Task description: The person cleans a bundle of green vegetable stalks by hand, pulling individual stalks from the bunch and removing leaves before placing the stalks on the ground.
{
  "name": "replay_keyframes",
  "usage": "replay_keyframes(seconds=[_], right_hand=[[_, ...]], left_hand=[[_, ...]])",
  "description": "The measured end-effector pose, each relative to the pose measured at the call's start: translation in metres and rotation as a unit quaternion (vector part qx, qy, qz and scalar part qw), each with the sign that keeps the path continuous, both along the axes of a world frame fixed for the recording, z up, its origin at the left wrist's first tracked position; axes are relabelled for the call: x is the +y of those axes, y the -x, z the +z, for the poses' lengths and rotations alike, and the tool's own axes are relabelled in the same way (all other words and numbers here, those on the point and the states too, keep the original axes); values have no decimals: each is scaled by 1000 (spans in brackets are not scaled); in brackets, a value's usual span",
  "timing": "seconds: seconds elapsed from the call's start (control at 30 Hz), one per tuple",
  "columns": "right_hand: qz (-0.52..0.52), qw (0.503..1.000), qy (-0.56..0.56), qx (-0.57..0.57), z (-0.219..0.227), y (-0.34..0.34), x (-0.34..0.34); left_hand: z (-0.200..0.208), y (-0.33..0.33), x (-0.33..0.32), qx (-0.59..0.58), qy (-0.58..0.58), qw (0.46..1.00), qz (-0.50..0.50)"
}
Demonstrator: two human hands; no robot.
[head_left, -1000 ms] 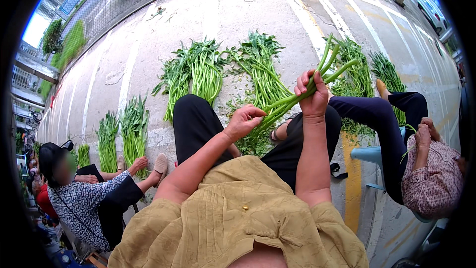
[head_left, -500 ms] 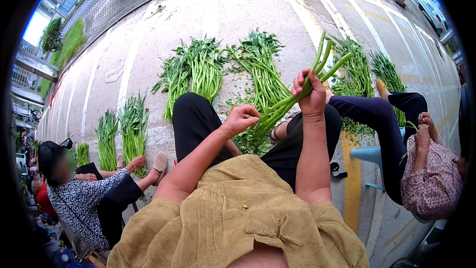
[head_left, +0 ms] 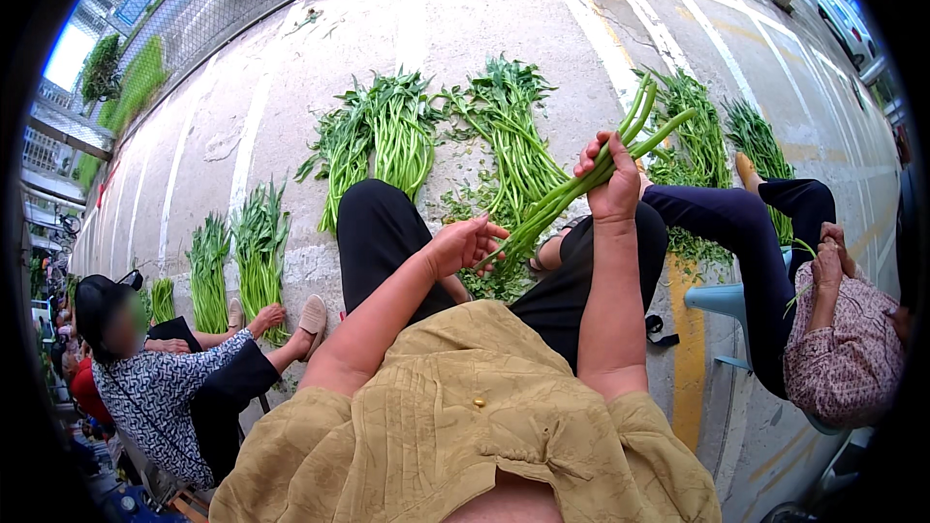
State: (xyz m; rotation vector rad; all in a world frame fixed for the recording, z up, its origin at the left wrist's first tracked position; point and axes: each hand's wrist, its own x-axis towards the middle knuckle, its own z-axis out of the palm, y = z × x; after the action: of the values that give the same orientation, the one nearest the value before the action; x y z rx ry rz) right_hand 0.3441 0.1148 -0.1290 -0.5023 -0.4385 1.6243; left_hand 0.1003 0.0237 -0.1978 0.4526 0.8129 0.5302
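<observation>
My right hand (head_left: pixel 610 179) is closed around several thick green leafy-vegetable stalks (head_left: pixel 557 201), which look like water spinach. Their cut ends stick up past the fist to the upper right, and the thinner leafy end slants down to the left. At that lower end is my left hand (head_left: pixel 460 245), its fingers loosely bent and apart, beside the tips; I see nothing held in it. Just ahead of my knees, a pile of the same vegetable (head_left: pixel 511 140) lies on the ground among scattered leaf bits. Another bundle (head_left: pixel 402 140) lies to its left.
On the left a seated person (head_left: pixel 160 378) reaches to a vegetable bundle (head_left: pixel 260 257). At the right another person (head_left: pixel 838 339) sits by a light blue stool (head_left: pixel 717 300), holding a thin stalk. More greens (head_left: pixel 693 131) lie ahead of that person. A mesh fence runs along the back.
My left hand has gone from a pinch to loosely spread fingers, staying near the stalks' lower end. The right hand with the stalks has shifted very slightly.
</observation>
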Motion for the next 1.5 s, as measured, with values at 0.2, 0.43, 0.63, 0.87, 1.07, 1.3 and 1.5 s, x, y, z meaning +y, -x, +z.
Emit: replay_keyframes(seconds=[0.2, 0.43, 0.63, 0.87, 1.07, 1.3, 1.5], right_hand=[[-36, 999, 3, -3, -1, -3, 2], [-59, 998, 7, -16, -1, -4, 2], [-72, 997, 12, -22, -1, -5, 2], [-81, 996, 21, -8, -1, -6, 3], [-62, 997, 7, -40, 0, -5, 2], [-48, 998, -21, 31, 1, -14, 0], [-41, 998, -28, 43, -1, -16, 1]], left_hand=[[-6, 8, -8, 31, -29, 999, -7], [-10, 10, -10, 94, -44, 994, 39], [-13, 11, -10, 141, -41, 987, 72], [-22, 11, -17, 188, -165, 967, 54], [-26, 3, -22, 400, -450, 798, -28], [-43, 5, -26, 578, -415, 667, -222], [-13, 1, -19, 552, -397, 708, -192]])
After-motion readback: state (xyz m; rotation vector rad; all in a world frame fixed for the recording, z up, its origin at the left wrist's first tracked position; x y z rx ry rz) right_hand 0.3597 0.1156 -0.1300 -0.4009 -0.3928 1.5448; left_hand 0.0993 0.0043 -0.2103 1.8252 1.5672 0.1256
